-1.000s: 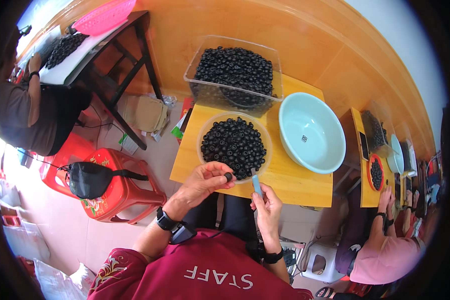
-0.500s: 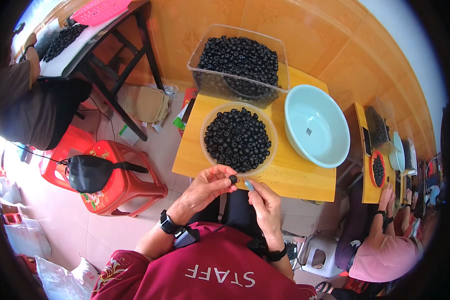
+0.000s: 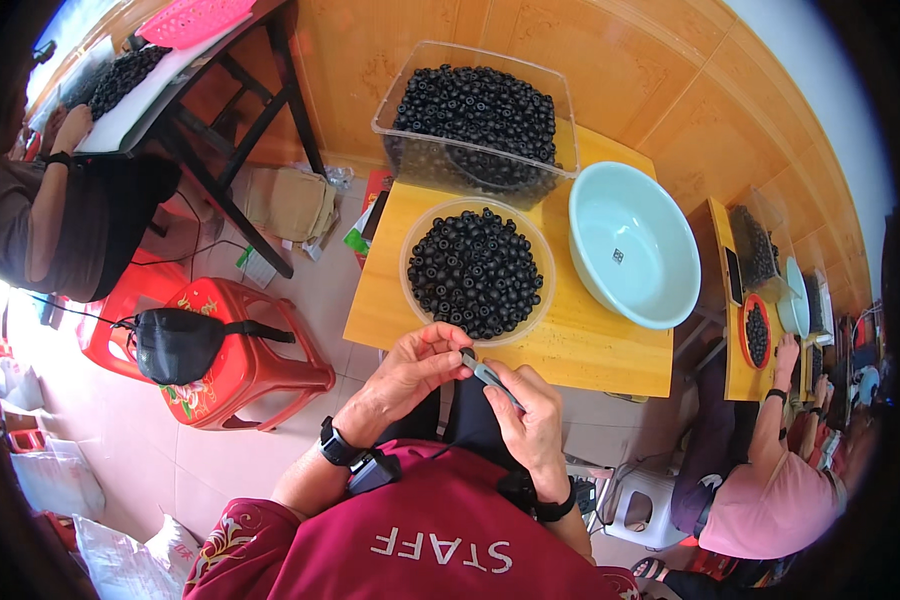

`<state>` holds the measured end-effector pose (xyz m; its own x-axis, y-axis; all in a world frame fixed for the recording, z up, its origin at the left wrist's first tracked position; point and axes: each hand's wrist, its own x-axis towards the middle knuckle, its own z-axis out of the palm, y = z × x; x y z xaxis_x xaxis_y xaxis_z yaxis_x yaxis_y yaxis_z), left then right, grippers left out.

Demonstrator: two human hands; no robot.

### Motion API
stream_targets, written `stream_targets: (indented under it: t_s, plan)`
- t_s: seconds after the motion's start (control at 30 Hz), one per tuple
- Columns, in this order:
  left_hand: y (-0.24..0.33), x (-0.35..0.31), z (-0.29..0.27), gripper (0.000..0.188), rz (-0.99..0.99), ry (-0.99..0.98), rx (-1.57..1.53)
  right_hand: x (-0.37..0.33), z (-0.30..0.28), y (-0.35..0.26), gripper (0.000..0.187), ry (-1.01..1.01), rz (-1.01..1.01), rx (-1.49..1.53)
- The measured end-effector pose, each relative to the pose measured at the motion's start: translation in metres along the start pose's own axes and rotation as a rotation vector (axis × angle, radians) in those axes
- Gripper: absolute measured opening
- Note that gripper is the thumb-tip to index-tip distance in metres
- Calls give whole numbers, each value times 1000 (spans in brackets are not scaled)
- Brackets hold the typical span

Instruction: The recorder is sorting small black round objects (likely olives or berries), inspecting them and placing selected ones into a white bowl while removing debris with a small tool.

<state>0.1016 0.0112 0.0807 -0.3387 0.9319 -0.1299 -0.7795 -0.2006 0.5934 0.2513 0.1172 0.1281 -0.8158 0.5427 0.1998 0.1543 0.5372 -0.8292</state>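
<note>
My left hand (image 3: 411, 368) pinches a small dark round piece at its fingertips, just below the near edge of the wooden table (image 3: 590, 345). My right hand (image 3: 530, 415) grips a thin grey metal tool (image 3: 488, 375) whose tip meets the left fingertips. Right above the hands stands a clear round bowl (image 3: 478, 270) heaped with black round pieces. Behind it is a clear rectangular tub (image 3: 478, 120) full of the same pieces. A pale blue basin (image 3: 632, 245) sits at the right of the table, nearly empty.
A red plastic stool (image 3: 232, 355) with a black bag (image 3: 178, 342) stands to my left. A person in dark clothes sits at a dark-framed table (image 3: 185, 85) at upper left. Another person in pink (image 3: 770, 490) works at a second wooden table (image 3: 735, 330) on the right.
Both hands have drawn down off the table edge toward my lap. The tool tip now meets the piece held in the left fingertips.
</note>
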Motion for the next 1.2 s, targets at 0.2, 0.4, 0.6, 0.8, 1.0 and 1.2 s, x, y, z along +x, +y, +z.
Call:
stream_targets:
  t_s: [0.2,0.4,0.6,0.8,1.0,1.2]
  plan:
    - [-1,-1,-2,20,-9,-19,-16,-2,1,0,23,41,-37,-56]
    - [-2,-1,-2,19,-8,-37,-43,-5,4,1,23,127,-32,-50]
    - [-2,-2,-6,18,-6,-32,-58,-3,5,0,24,139,-81,-122]
    - [-1,-3,-7,18,-17,-23,-61,-3,10,4,29,130,-163,-147]
    - [-2,-2,-7,18,-1,-9,-66,-4,12,5,32,132,-136,-166]
    - [-2,-2,-7,19,-5,-5,-69,-5,12,6,33,137,-145,-198]
